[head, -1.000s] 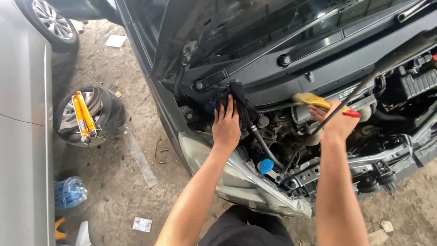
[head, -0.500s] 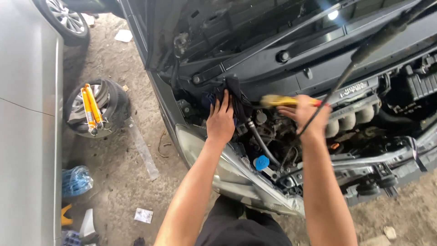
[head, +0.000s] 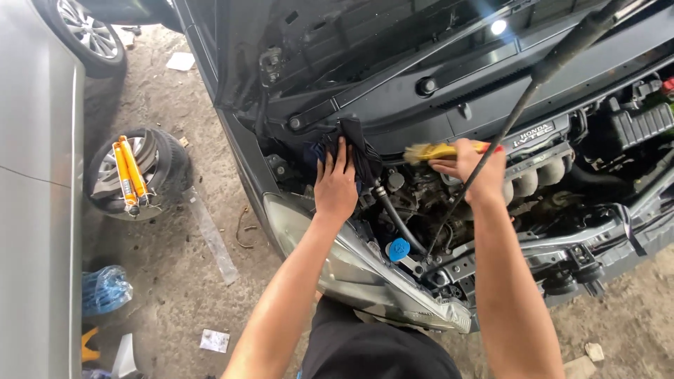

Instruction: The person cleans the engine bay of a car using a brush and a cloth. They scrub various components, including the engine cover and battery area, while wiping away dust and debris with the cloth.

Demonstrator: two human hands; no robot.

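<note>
Outdoors on gritty concrete, an open engine bay [head: 533,210] fills my view, its hood held up by a thin prop rod [head: 491,158]. I have my left hand [head: 335,184] laid flat, fingers spread, pressing a dark rag [head: 354,144] against the corner of the bay near the cowl. I have my right hand [head: 469,167] wrapped around the handle of a yellow brush [head: 428,150], whose bristles point toward the rag, just beside the intake manifold [head: 547,172]. Below sits a blue reservoir cap [head: 399,249]. Well apart on the ground lies a loose wheel [head: 137,175] carrying two yellow shock absorbers [head: 128,175].
</note>
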